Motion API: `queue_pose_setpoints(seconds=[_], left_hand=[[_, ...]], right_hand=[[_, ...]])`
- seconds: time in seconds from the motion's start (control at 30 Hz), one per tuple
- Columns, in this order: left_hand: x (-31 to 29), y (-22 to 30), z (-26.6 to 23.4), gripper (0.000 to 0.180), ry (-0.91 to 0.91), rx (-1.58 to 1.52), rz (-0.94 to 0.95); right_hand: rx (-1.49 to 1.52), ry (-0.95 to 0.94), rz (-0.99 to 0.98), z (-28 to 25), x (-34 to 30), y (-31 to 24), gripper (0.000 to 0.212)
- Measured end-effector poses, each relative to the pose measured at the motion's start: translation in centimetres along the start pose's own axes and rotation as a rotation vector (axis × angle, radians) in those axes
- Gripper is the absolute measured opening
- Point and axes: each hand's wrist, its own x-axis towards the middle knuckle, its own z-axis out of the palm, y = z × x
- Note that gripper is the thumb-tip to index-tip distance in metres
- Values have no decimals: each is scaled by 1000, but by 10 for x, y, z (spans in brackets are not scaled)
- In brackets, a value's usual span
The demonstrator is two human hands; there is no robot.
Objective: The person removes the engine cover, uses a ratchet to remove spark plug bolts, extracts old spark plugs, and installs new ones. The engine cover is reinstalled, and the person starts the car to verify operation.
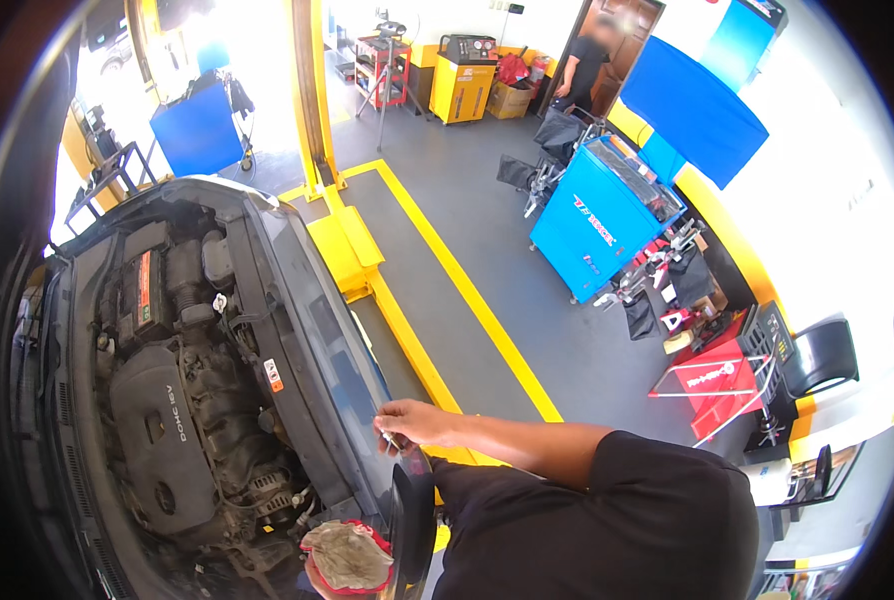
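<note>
Over the front edge of a dark car, my right hand [410, 424] has its fingers closed in a pinch. Between the fingertips is a small silvery object [391, 441], too small for me to name. Beside the hand runs the front body panel [332, 335], and past it lies the uncovered engine bay with its black plastic engine cover [162, 440]. A crumpled grey cloth-like piece with red edges [349, 556] rests at the front corner of the bay, near the lower edge of the view. No part of my left hand shows plainly.
A yellow lift post [312, 100] and its base [347, 245] stand close to the car. A blue tool cabinet [592, 220] is across the grey floor, near a red folded stand [712, 375]. Another person [587, 65] is by the doorway, past a yellow machine [464, 85].
</note>
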Motion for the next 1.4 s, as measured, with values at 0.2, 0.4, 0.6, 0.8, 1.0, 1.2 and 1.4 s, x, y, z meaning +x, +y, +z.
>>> queue_pose_setpoints(seconds=[0.2,0.4,0.6,0.8,1.0,1.2,1.4], left_hand=[[17,58,-10,53,238,222,80],[25,149,-26,43,872,461,468],[18,214,-28,45,1062,1345,493],[36,263,-61,65,1179,1777,273],[94,335,-119,60,1275,1775,333],[122,378,-151,64,933,1763,198],[108,378,-118,57,933,1302,372]], right_hand=[[6,38,61,-17,51,-16,30],[-8,-34,22,-5,113,-36,28],[43,-106,109,9,183,-65,27],[-261,-251,55,89,253,-107,26],[-338,-95,157,203,377,-87,31],[-119,-105,188,264,411,-50,27],[14,-316,-46,289,389,-92,24]])
